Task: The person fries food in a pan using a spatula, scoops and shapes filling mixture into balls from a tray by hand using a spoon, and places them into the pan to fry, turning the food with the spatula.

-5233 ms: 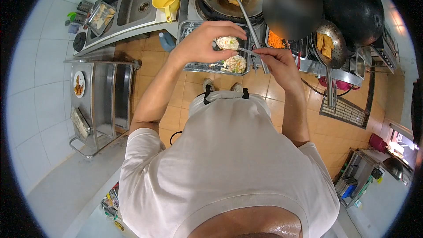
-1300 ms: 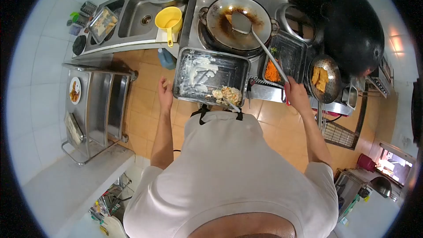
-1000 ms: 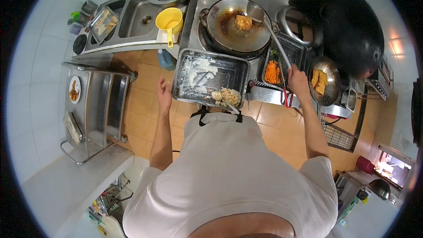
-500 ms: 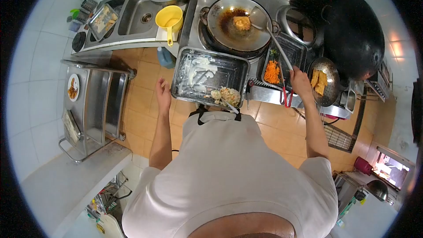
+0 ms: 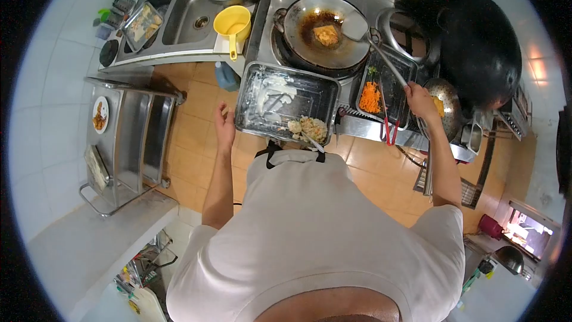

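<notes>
My right hand [image 5: 422, 104] is closed round the long handle of a wok spatula [image 5: 393, 67]. The spatula's broad metal head lies over the right side of the wok [image 5: 301, 36], just right of a golden-brown fried piece of food [image 5: 326, 36] in dark oil. My left hand [image 5: 224, 126] hangs beside the left edge of a deep metal tray [image 5: 244, 98], holding nothing, fingers loosely apart. White smears cover the tray's bottom, and a heap of mixed rice-like food [image 5: 308, 126] with a spoon sits in its near right corner.
Right of the wok, a black tray holds shredded carrot [image 5: 370, 96], with red-handled tongs [image 5: 391, 131] across it. A perforated skimmer [image 5: 444, 92] and a big black wok [image 5: 482, 50] stand further right. Left are a yellow dipper [image 5: 232, 22], a sink [image 5: 189, 24] and a steel trolley [image 5: 131, 137].
My right hand has moved right and slightly down with the spatula, whose head has shifted right, away from the fried piece. My left hand has barely moved.
</notes>
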`<act>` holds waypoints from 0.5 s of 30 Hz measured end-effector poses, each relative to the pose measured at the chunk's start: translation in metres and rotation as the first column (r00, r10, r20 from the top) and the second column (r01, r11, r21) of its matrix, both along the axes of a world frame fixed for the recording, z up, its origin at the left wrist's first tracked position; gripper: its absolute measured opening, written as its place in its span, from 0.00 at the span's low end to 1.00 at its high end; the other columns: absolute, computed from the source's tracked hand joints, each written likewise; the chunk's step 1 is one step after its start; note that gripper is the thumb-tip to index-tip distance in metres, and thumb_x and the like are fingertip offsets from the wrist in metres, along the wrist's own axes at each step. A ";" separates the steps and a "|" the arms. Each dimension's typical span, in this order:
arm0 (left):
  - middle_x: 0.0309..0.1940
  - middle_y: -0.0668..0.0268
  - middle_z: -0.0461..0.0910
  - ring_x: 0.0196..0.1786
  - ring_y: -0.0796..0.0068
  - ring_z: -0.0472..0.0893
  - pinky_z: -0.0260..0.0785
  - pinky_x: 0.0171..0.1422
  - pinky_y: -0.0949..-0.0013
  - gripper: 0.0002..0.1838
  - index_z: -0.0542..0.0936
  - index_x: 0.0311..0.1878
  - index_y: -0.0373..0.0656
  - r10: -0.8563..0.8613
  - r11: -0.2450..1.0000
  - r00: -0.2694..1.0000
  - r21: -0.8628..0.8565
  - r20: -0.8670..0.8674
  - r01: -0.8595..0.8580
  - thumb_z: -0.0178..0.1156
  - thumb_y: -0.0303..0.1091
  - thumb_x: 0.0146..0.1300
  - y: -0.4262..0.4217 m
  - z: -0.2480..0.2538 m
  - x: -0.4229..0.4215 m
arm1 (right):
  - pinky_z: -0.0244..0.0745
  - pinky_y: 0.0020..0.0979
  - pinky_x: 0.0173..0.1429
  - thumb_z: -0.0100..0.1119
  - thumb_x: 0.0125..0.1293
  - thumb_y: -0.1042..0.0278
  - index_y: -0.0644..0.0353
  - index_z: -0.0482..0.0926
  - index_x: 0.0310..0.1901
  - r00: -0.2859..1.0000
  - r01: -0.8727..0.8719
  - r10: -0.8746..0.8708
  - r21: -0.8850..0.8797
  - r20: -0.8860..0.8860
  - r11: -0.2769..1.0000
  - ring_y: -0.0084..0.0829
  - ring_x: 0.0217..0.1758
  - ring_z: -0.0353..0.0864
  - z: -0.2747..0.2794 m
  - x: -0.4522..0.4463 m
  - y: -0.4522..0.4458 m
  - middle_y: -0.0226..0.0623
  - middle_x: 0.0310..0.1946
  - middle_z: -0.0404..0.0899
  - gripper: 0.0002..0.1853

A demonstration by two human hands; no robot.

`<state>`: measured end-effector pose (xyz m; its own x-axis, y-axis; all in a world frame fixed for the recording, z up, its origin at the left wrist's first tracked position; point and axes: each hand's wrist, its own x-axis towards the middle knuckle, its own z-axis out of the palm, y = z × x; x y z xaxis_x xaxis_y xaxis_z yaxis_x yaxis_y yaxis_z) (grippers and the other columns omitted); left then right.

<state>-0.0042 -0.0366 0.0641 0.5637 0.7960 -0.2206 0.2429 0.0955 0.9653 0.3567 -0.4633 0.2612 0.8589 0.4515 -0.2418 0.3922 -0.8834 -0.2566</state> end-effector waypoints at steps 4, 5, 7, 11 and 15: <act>0.65 0.57 0.67 0.59 0.64 0.73 0.67 0.61 0.65 0.25 0.64 0.68 0.38 0.017 1.000 1.000 -0.002 0.015 -0.017 0.53 0.32 0.70 -0.002 -0.002 -0.003 | 0.73 0.52 0.54 0.43 0.74 0.59 0.68 0.78 0.50 0.990 -0.006 0.001 -0.034 -0.143 0.999 0.60 0.45 0.79 0.027 -0.005 0.010 0.61 0.40 0.80 0.20; 0.65 0.56 0.67 0.59 0.64 0.73 0.67 0.62 0.65 0.25 0.64 0.68 0.37 0.009 1.000 1.000 0.008 0.007 -0.009 0.53 0.32 0.70 -0.002 -0.001 -0.003 | 0.74 0.51 0.51 0.43 0.74 0.59 0.68 0.78 0.49 0.980 0.038 -0.050 -0.065 -0.190 0.997 0.59 0.42 0.80 0.044 -0.010 0.017 0.60 0.39 0.81 0.19; 0.65 0.55 0.67 0.60 0.62 0.72 0.66 0.63 0.64 0.25 0.65 0.68 0.37 -0.011 1.000 1.000 0.025 -0.012 0.011 0.53 0.32 0.70 -0.001 0.000 -0.004 | 0.77 0.49 0.45 0.44 0.74 0.59 0.67 0.78 0.48 0.993 -0.060 0.052 -0.072 -0.108 0.996 0.54 0.34 0.82 0.044 -0.002 0.008 0.58 0.35 0.81 0.19; 0.65 0.54 0.67 0.61 0.60 0.72 0.65 0.64 0.63 0.25 0.65 0.67 0.36 -0.026 0.998 1.000 0.054 -0.008 0.026 0.53 0.33 0.70 0.000 0.000 -0.004 | 0.78 0.41 0.30 0.43 0.74 0.59 0.67 0.77 0.46 0.981 -0.161 0.147 -0.103 -0.130 0.982 0.40 0.19 0.80 0.049 0.046 -0.008 0.51 0.26 0.80 0.18; 0.64 0.53 0.68 0.63 0.58 0.71 0.64 0.65 0.61 0.25 0.65 0.67 0.37 -0.018 0.984 0.997 0.173 -0.071 0.030 0.55 0.33 0.69 -0.006 0.013 -0.003 | 0.78 0.37 0.23 0.41 0.75 0.57 0.66 0.76 0.47 0.935 -0.227 0.157 -0.196 -0.318 0.954 0.34 0.16 0.78 0.063 0.090 -0.003 0.44 0.21 0.77 0.19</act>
